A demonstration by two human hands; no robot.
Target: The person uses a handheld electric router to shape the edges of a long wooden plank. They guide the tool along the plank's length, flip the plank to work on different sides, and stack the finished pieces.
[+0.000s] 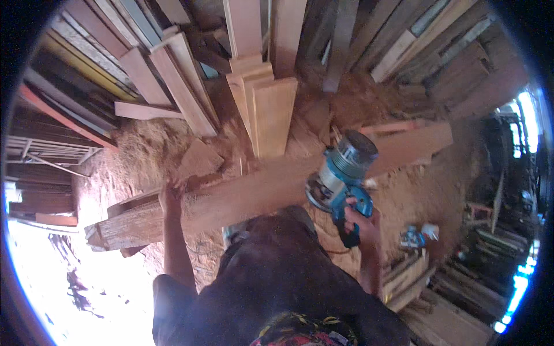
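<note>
A long, thick reddish-brown wooden plank [248, 193] lies aslant across the space before my body, its right end farther off. My right hand [359, 222] is closed round the dark handle of a teal-and-silver power router [340, 173]. The router is tilted at the plank's near side and covers part of it; whether it touches the wood, I cannot tell. My left hand [171, 195] grips the plank's far edge, left of the middle. Its fingertips are blurred against the dusty wood.
Upright boards [274, 115] and other timber lean along the far side. Sawdust [147, 144] is heaped beyond the plank. A second blue tool [412, 237] lies on the ground at right, near stacked planks [407, 277]. Bright light floods the lower left.
</note>
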